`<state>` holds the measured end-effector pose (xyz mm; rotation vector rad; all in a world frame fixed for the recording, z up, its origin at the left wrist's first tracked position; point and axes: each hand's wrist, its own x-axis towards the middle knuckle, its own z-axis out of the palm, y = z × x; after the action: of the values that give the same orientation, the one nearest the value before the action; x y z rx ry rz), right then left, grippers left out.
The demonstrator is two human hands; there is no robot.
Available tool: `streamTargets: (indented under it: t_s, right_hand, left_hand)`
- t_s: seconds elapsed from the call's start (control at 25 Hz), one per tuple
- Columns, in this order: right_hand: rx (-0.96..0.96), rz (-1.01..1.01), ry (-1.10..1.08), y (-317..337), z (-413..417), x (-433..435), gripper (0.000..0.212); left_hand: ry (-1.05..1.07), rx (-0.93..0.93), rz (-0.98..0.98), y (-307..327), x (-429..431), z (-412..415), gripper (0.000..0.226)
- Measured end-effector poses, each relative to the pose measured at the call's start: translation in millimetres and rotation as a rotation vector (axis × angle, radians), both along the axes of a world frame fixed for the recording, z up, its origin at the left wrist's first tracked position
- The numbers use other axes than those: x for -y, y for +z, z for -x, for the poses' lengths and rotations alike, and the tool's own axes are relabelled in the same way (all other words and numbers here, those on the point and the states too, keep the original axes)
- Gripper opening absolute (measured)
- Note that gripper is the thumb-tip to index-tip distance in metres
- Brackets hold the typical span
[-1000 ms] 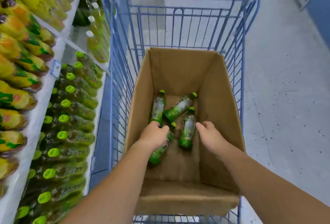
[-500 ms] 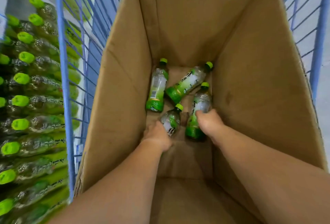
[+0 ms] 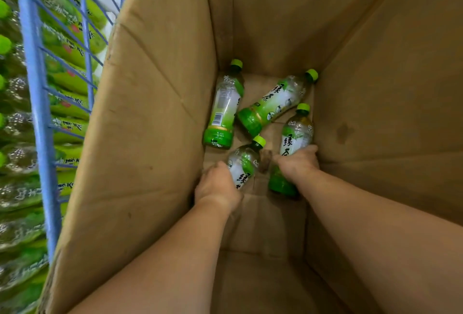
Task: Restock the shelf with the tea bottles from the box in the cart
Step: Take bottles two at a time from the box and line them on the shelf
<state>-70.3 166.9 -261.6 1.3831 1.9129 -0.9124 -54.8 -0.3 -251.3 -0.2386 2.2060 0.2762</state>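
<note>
Both hands had gone deeper into the tall brown cardboard box (image 3: 155, 138) than half a second earlier, and each had closed more fully on a bottle.

Outside the left hand, beyond the blue wire wall of the cart (image 3: 37, 113), the shelf stock of green-capped bottles (image 3: 67, 83) lay in blurred rows.

The left hand (image 3: 218, 186) was wrapped around the lower body of a clear plastic tea bottle with a green cap and green-and-white label (image 3: 244, 163). That bottle's long axis ran away from the palm and slightly to the right, cap at the far end. Beyond this grip a second like bottle, barcode side up (image 3: 225, 108), lay free along the left wall, base nearest the hand. A third, lying diagonally (image 3: 275, 100), rested with its base just beside the second and its cap in the far right corner.

The right hand (image 3: 298, 163) was clasped across the middle of a fourth bottle beside the right wall (image 3: 297, 133), base towards the wrist, cap directly ahead.

Judgement: both held bottles extended forward from their grips, so a straight lift would suit. The two loose bottles lay further ahead, the barcode one nearer the left hand.
</note>
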Motion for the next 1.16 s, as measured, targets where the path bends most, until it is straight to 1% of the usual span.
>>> streamTargets:
  t_s: [0.12,0.2,0.28,0.44,0.52,0.6,0.72,0.84,0.88,1.0,1.16]
  right_hand:
    - [-0.040,0.030,-0.092,1,-3,-5,0.084]
    - [-0.071,0.067,-0.121,5,-9,-6,0.076]
    - [-0.120,0.103,-0.157,17,-14,-4,0.067]
    - [-0.223,0.151,-0.242,57,-21,3,0.057]
    - [-0.260,0.140,-0.216,83,-25,9,0.054]
    - [-0.297,0.144,-0.187,105,-28,15,0.055]
    - [-0.340,0.151,-0.128,139,-35,22,0.060]
    - [-0.389,0.154,-0.068,166,-41,23,0.055]
    - [-0.409,0.151,-0.044,177,-44,22,0.053]
    - [-0.463,0.160,0.071,203,-51,19,0.053]
    - [-0.564,0.211,0.237,243,-59,8,0.046]
  left_hand:
    - [0.072,0.080,-0.062,8,-2,6,0.060]
    - [0.108,0.122,-0.114,17,-6,6,0.059]
    - [0.146,0.122,-0.162,33,-10,5,0.057]
    - [0.249,0.064,-0.220,81,-9,9,0.043]
    - [0.285,0.026,-0.234,107,-4,11,0.039]
    - [0.299,-0.024,-0.266,131,0,13,0.036]
    - [0.267,-0.109,-0.289,166,6,11,0.036]
    - [0.281,-0.193,-0.312,193,12,4,0.036]
    - [0.303,-0.223,-0.320,200,15,-1,0.036]
    - [0.379,-0.312,-0.336,225,22,-17,0.048]
    - [0.509,-0.448,-0.413,262,25,-41,0.041]
